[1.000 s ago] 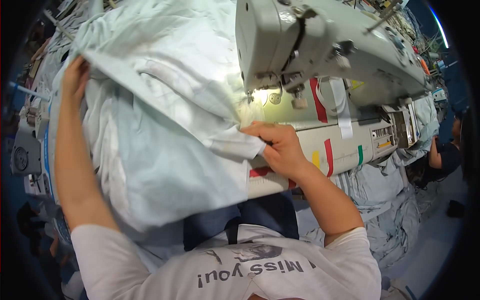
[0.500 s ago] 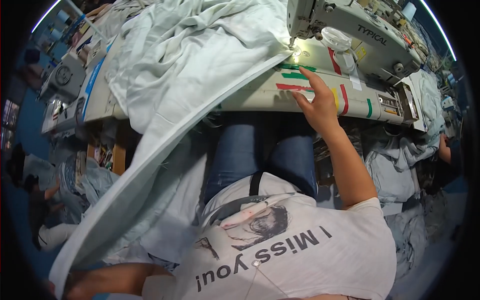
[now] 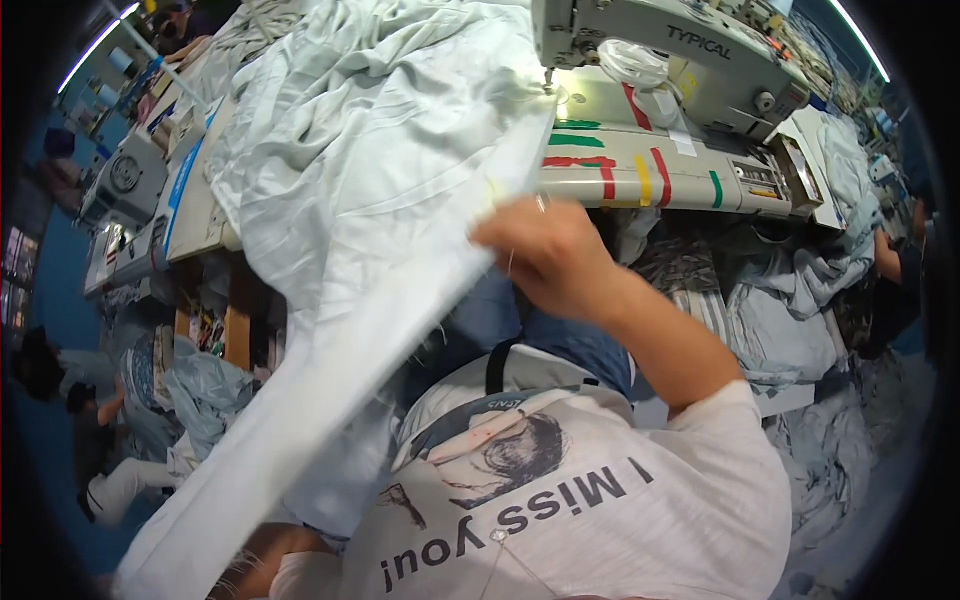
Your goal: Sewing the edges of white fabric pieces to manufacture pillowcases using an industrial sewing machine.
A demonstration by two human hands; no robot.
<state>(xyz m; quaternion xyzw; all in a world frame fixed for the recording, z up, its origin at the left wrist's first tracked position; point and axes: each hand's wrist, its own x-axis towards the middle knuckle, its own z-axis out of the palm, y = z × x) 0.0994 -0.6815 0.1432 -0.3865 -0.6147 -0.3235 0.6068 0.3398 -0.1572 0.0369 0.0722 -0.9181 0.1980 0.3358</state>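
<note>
A large pale mint-white cloth [image 3: 370,170] lies bunched on the sewing table and runs as a long folded band toward the lower left. Its upper right corner sits at the needle area of a sewing machine [image 3: 650,35]. My right hand [image 3: 550,250] is closed on the band's edge just below the machine bed, fingertips pinching the fabric. At the lower left, my left forearm [image 3: 262,562] reaches behind the band; the cloth hides the hand, so its fingers do not show.
Green, red and yellow tape strips [image 3: 643,180] mark the machine bed. A coil of white tape [image 3: 635,62] rests by the machine arm. Piled cloth [image 3: 790,320] lies at right. Another machine [image 3: 130,180] stands at left. Other people sit at both sides, one in light trousers [image 3: 130,480].
My right hand has come from over the machine bed, where it was open, down and left onto the cloth's edge. The band has turned flatter, and my left hand has passed behind it.
</note>
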